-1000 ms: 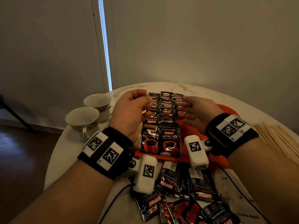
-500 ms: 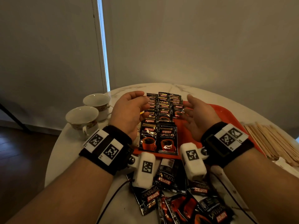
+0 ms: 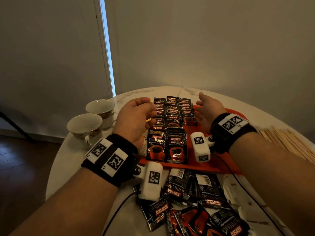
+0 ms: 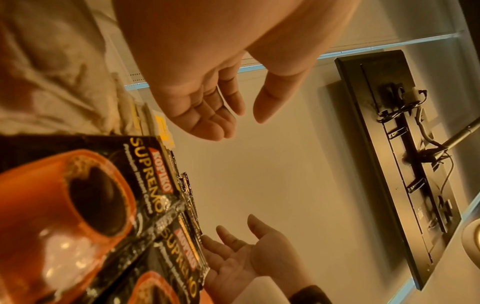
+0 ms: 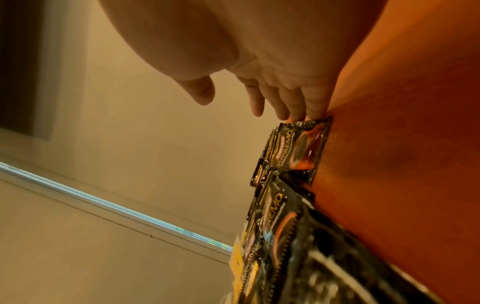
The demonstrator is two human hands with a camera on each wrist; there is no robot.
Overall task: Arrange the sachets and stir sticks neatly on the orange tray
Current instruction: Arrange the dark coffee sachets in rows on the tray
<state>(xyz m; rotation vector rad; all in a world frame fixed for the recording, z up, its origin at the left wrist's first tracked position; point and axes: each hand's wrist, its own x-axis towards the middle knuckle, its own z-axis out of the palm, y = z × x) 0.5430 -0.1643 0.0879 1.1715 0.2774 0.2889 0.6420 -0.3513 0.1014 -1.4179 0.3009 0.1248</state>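
orange tray [image 3: 219,165] sachets [image 3: 167,145] flanked: left hand [image 3: 134,120], right hand [image 3: 208,109] relaxed (holding nothing)

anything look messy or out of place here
Yes. A loose pile of sachets lies jumbled off the orange tray, some upside down and overlapping, at the table's near edge. The stir sticks also sit off the tray, on the right.

empty left hand [image 4: 207,86] above sachets [image 4: 145,185]
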